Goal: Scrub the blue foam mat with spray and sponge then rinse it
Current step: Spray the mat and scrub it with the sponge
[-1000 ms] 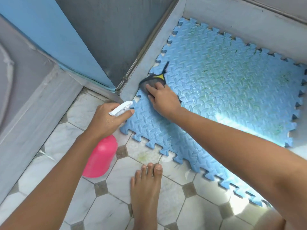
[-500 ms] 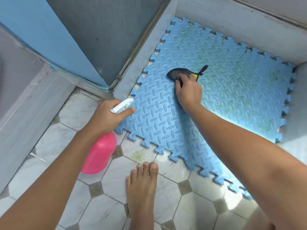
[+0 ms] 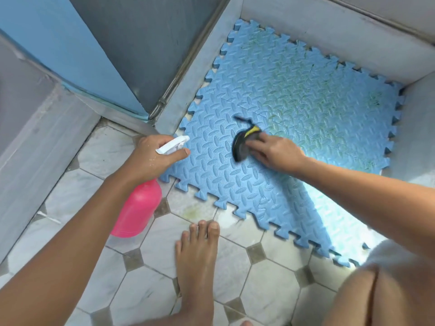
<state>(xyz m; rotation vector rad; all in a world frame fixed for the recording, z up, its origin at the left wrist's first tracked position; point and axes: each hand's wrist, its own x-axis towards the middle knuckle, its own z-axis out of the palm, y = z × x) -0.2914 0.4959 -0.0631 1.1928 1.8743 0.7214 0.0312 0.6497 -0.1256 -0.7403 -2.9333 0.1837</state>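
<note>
The blue foam mat (image 3: pixel 294 109) with jigsaw edges lies on the floor in a corner, with greenish stains on its far and right parts. My right hand (image 3: pixel 274 150) presses a dark sponge (image 3: pixel 240 147) with a yellow patch and a black loop onto the mat's left-middle area. My left hand (image 3: pixel 153 156) grips a pink spray bottle (image 3: pixel 137 208) by its white trigger head (image 3: pixel 173 144), held just off the mat's near-left corner, nozzle pointing toward the mat.
Grey walls (image 3: pixel 306 27) border the mat at the back and right. A blue and grey door (image 3: pixel 94 48) stands at the left. My bare foot (image 3: pixel 196 260) rests on the white tiled floor (image 3: pixel 150 255) close to the mat's near edge. My knee (image 3: pixel 376 300) is at bottom right.
My right hand slid the sponge from the mat's left edge out toward the middle, then back down and nearer. The left hand with the bottle stayed about where it was.
</note>
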